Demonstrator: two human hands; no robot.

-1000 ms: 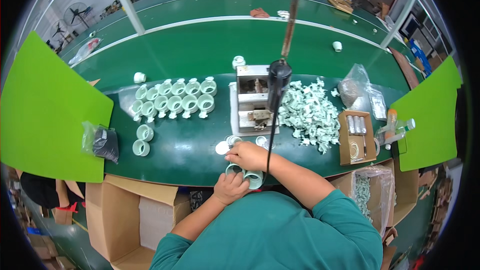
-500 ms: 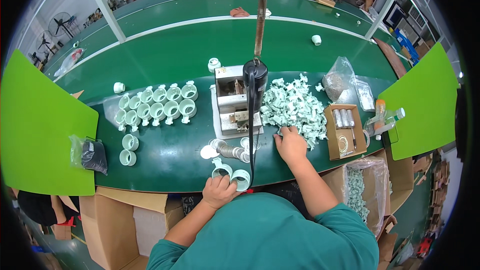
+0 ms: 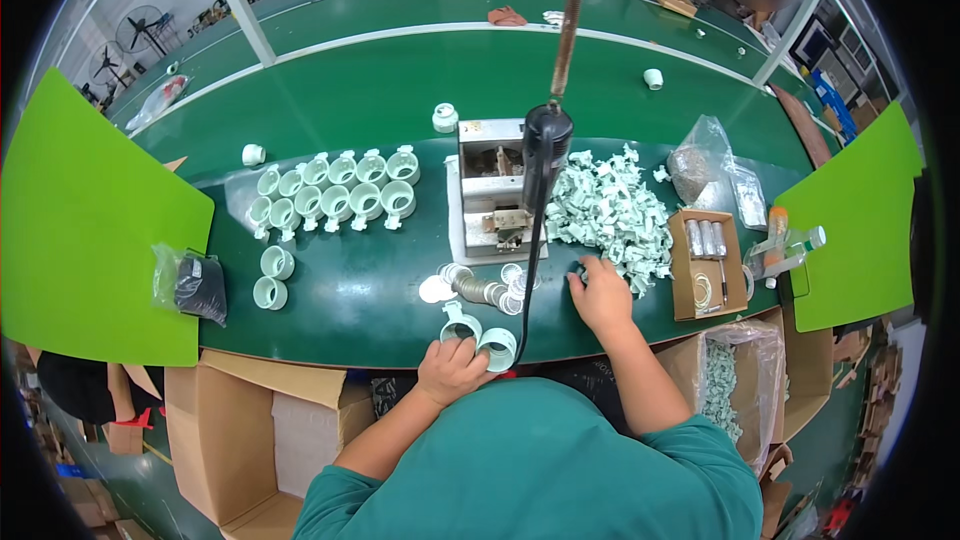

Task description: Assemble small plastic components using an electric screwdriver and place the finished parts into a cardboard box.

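Note:
Close to the table's front edge, my left hand (image 3: 453,370) has its fingers curled over the near rim of a pale green plastic ring with a tab (image 3: 461,322). A second pale green cup-like ring (image 3: 498,349) stands against it on the right. My right hand (image 3: 602,298) rests at the near edge of a heap of small pale green plastic clips (image 3: 612,210), thumb and fingers apart, with nothing visible between them. Thin silver discs (image 3: 480,289) lie in a fanned row beyond the rings. Behind them stands a metal press fixture (image 3: 492,195).
A black power driver (image 3: 546,145) hangs on a spring above the fixture, its cable falling near my hands. Rows of pale green rings (image 3: 337,202) stand to the left. An open cardboard box (image 3: 684,275) with small tubes sits right. Lime panels (image 3: 110,240) flank the table.
The whole view has shifted, moving the table contents rightward and slightly up. My left hand stays at the ring; my right hand is slightly back from the clip heap.

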